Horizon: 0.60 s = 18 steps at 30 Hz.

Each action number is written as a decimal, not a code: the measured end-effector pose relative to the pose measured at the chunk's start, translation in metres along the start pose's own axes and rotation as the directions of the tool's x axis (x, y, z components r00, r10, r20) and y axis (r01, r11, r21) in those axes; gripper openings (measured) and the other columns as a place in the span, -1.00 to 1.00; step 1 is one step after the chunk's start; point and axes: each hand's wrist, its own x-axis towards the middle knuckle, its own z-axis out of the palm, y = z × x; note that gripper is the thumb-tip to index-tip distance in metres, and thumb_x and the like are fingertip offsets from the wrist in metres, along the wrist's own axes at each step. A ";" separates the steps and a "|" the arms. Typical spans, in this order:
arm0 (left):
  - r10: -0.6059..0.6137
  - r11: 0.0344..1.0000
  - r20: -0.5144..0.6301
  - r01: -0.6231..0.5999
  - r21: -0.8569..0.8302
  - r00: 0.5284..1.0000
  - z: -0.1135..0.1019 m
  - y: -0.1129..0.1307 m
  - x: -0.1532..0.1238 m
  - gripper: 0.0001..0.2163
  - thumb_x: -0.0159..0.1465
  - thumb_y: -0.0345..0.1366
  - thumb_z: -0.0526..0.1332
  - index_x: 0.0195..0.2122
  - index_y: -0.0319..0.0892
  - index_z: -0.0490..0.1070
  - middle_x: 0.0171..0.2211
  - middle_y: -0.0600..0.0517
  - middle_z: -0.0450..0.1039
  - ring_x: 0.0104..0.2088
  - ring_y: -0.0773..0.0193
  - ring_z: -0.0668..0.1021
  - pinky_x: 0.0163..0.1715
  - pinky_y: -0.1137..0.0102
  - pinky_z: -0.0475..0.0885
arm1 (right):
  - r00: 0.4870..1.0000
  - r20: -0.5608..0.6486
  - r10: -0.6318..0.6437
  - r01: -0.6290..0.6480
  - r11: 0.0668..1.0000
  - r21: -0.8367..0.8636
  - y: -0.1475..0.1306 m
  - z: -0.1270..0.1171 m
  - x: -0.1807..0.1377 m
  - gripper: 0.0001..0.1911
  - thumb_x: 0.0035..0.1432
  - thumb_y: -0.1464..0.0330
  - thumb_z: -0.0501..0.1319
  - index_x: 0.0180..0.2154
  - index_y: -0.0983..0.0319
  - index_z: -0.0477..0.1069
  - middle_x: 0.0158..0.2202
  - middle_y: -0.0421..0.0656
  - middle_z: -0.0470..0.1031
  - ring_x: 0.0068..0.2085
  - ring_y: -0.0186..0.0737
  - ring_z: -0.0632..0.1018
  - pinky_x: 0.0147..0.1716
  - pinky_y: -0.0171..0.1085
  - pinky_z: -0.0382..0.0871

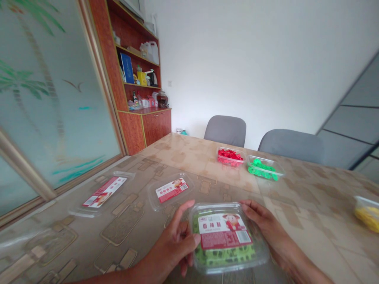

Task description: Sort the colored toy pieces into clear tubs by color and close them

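Note:
A clear plastic container (227, 256) with a red and white label on its lid is between my hands, close to me. Pale green pieces with dark marks show through the plastic. My left hand (174, 240) grips its left side, with the thumb at the lid's edge and the other fingers partly hidden by the container. At the right side, my right hand (266, 225) closes on the rim near the far corner; most of its fingers are out of sight behind the box. Two clear labelled lids, one farther left (103, 192) and one nearer (171, 189), lie on the table.
Toward the table's far edge stand an uncovered tub of red pieces (230, 156) and one of bright green pieces (263, 169). A tub of yellow pieces (368, 215) sits at the right. Behind are two grey chairs (226, 130), with a wooden shelf unit (156, 126) at the back left.

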 end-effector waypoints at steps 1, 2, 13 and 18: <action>0.001 1.000 -0.010 0.000 0.023 1.000 0.000 0.000 0.000 -0.12 0.09 -0.10 0.28 0.29 -0.01 -0.31 -0.45 0.15 0.31 -0.67 0.43 0.39 -0.78 0.57 0.25 | 1.000 0.000 -0.006 0.006 1.000 -0.005 0.000 0.000 0.000 -0.66 -0.13 0.12 0.38 -0.38 0.21 0.45 -0.52 -0.25 0.54 -0.51 -0.26 0.50 -0.51 -0.34 0.33; -0.003 0.999 -0.017 0.004 0.042 1.000 0.001 0.001 0.000 -0.13 0.10 -0.13 0.27 0.29 -0.01 -0.31 -0.46 0.15 0.31 -0.68 0.45 0.37 -0.79 0.58 0.25 | 1.000 0.000 -0.010 0.010 1.000 -0.008 0.000 0.001 -0.001 -0.67 -0.12 0.13 0.38 -0.38 0.21 0.45 -0.53 -0.25 0.53 -0.52 -0.27 0.49 -0.52 -0.34 0.32; -0.110 0.991 -0.006 0.110 -0.074 0.994 0.004 0.020 -0.009 -0.19 0.12 -0.22 0.28 0.29 0.05 -0.20 -0.30 0.06 0.35 -0.61 0.47 0.33 -0.67 0.54 0.27 | 0.999 -0.035 0.006 -0.003 0.996 0.089 0.001 0.008 -0.003 -0.71 -0.15 0.16 0.39 -0.43 0.19 0.42 -0.58 -0.28 0.51 -0.56 -0.29 0.48 -0.55 -0.35 0.32; -0.123 0.981 0.080 0.133 -0.141 0.989 0.000 0.023 -0.009 -0.31 0.14 -0.28 0.26 0.26 0.03 -0.03 -0.27 0.05 0.34 -0.56 0.46 0.33 -0.65 0.55 0.25 | 0.997 -0.081 0.014 -0.006 0.995 0.100 0.001 0.009 -0.006 -0.70 -0.22 0.18 0.40 -0.44 0.19 0.44 -0.56 -0.24 0.53 -0.54 -0.21 0.52 -0.53 -0.30 0.37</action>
